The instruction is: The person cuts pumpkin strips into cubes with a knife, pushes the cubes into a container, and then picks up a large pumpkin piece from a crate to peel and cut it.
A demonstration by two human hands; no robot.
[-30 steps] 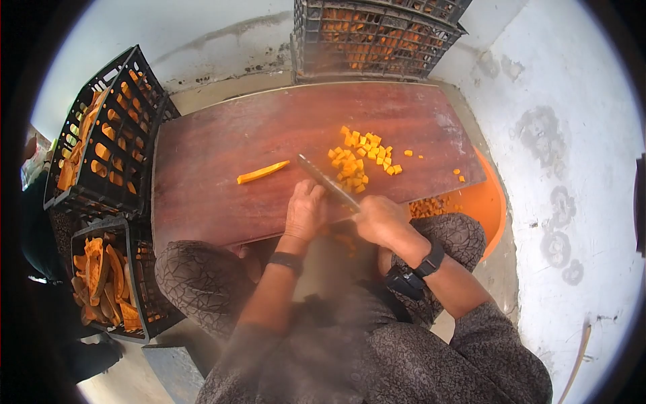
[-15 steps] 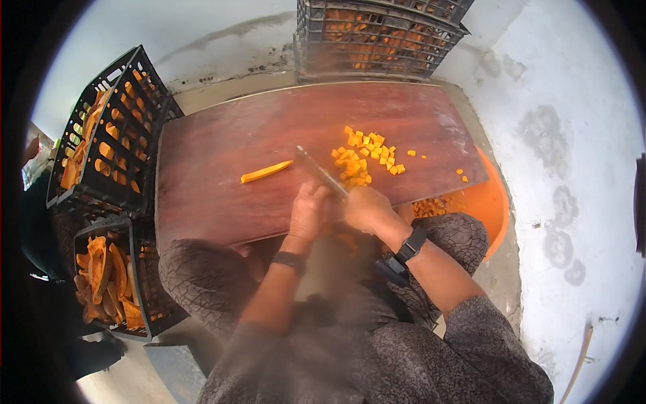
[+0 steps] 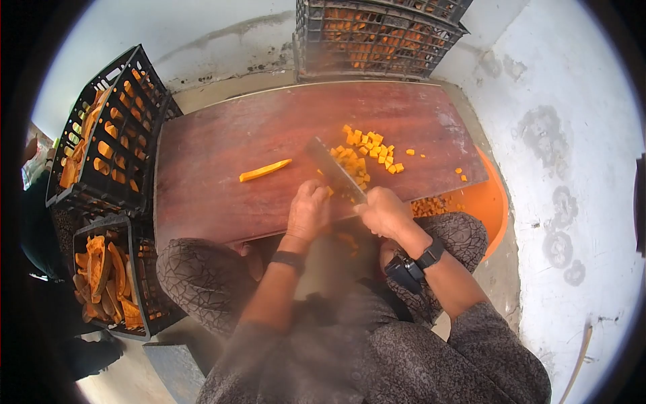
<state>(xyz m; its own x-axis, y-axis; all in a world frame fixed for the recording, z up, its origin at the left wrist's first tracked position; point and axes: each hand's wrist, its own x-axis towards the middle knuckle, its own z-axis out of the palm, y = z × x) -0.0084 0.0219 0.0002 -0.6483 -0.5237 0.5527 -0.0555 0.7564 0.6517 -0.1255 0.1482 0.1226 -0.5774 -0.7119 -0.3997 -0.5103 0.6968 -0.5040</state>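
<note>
My right hand (image 3: 387,214) is wrapped round the handle of a kitchen knife (image 3: 340,172), whose broad blade points up and left over the board. My left hand (image 3: 308,210) is closed at the board's near edge, just left of the blade; a small bit of a pumpkin piece (image 3: 329,191) shows at its fingertips, and the rest is hidden. Beyond the blade lies a pile of pumpkin cubes (image 3: 367,145), partly covered by the knife. A single pumpkin strip (image 3: 265,170) rests on the reddish cutting board (image 3: 222,145), up and left of my left hand.
An orange tub (image 3: 496,209) with diced pumpkin (image 3: 431,205) stands under the board's right end. Black crates of pumpkin pieces stand at the left, one upper (image 3: 128,135) and one lower (image 3: 138,289). More stacked crates (image 3: 377,40) stand behind the board, by the wall.
My right hand and the knife have shifted to the right, away from my left hand, and the blade now passes over the cubes. My left hand has barely moved.
</note>
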